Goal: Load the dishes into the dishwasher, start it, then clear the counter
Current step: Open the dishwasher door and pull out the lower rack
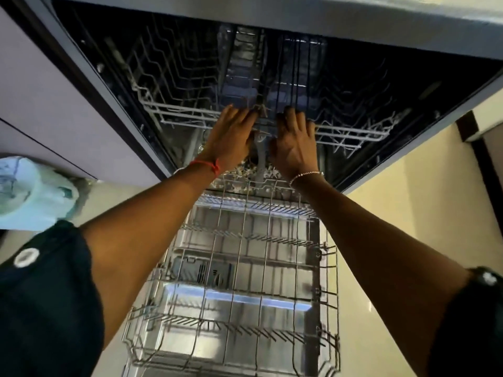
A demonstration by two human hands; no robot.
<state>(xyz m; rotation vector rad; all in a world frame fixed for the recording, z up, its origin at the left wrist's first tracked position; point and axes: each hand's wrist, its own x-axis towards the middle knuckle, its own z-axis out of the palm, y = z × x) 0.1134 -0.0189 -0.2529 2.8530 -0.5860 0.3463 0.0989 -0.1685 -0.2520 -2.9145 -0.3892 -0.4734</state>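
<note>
Our left hand (231, 133) and right hand (295, 141) hold the upper rack (179, 111) front rail in the dishwasher (394, 66); fingers (241, 117) seem curled over it, tips lost in shadow. The lower rack (245, 270) is cut off below.

Smooth pale lilac cabinet fronts (49, 85) fill the left side, flat and handleless, with a thin dark seam running between two panels. Below them, at the left edge, lies a crumpled pale mint-green bag or cloth (32, 191) with faint darker markings; which of the two it is cannot be told. A glossy cream floor (394, 213) spreads across the right side and also shows beside the mint-green bundle. At the far right stands a dark brown wooden frame (473, 148), upright against a lighter wall panel (490, 115).
</note>
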